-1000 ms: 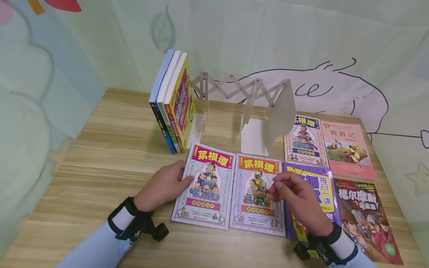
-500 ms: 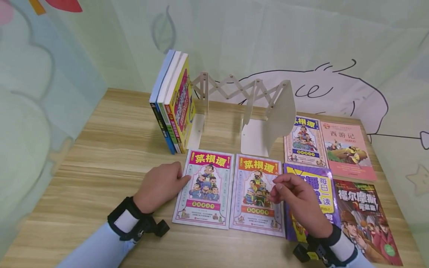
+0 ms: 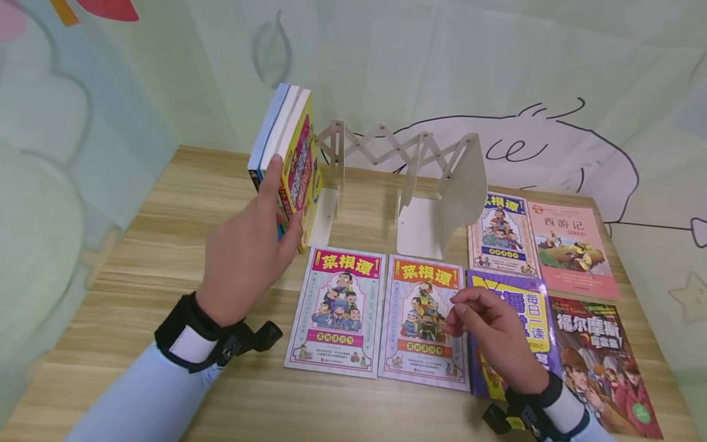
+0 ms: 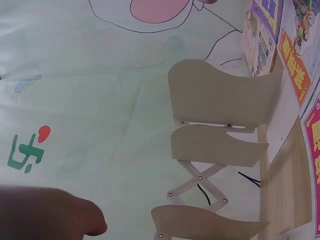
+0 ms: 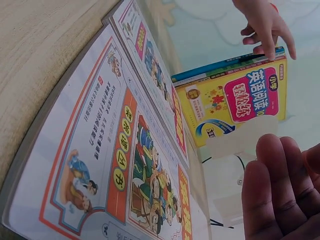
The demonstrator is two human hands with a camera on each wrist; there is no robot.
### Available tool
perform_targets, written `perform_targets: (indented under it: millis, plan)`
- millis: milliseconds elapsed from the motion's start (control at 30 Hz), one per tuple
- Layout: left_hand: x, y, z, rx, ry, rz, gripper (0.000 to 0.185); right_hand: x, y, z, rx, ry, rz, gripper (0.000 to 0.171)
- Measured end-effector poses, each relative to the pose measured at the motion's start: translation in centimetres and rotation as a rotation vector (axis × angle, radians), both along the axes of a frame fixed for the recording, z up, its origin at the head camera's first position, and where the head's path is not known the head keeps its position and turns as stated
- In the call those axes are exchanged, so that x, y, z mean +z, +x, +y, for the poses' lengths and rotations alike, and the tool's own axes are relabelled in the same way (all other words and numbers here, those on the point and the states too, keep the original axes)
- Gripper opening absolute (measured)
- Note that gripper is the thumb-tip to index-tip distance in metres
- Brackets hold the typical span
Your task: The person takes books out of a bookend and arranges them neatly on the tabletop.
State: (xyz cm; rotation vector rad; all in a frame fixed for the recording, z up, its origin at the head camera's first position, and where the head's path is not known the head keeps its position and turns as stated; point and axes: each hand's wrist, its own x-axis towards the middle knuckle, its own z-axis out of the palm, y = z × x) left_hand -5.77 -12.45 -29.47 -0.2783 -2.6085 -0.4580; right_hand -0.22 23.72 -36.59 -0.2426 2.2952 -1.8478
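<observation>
Upright books [image 3: 287, 166] at a wooden table [image 3: 182, 245], pastel curtain behind.
Left hand [image 3: 248, 252] spread against them; right hand [image 3: 491, 334] loosely curled, empty, over flat books [image 3: 425, 319] beside the expanding rack [image 3: 409, 184].

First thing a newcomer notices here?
Probably the left hand raised to the upright stack of books at the left end of the white folding book rack, fingers on their front edges. Next, six bright picture books lying flat on the wooden table, with the right hand hanging loosely curled over the orange-titled book.
</observation>
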Motion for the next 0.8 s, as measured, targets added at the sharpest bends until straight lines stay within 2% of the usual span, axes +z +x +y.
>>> perform_targets:
  millis: [200,400,600,700,800]
  plan:
    - [-0.2,-0.4,-0.1,0.028,-0.045,0.019,0.08,-0.1,0.1,0.2,0.004,0.007,0.005,0.018]
    - [0.0,-0.2,0.1,0.021,-0.029,0.157,0.051,-0.1,0.2,0.3,-0.012,0.019,-0.006,0.021]
    - [0.4,0.3,0.3,0.038,0.071,0.203,0.044,-0.3,0.2,0.4,0.015,0.009,0.007,0.022]
    - [0.4,0.5,0.4,0.04,0.163,0.183,0.036,-0.3,0.2,0.5,0.014,0.017,0.001,0.022]
    - [0.2,0.7,0.6,0.035,0.302,0.116,0.037,-0.2,0.3,0.4,-0.006,0.032,-0.018,0.022]
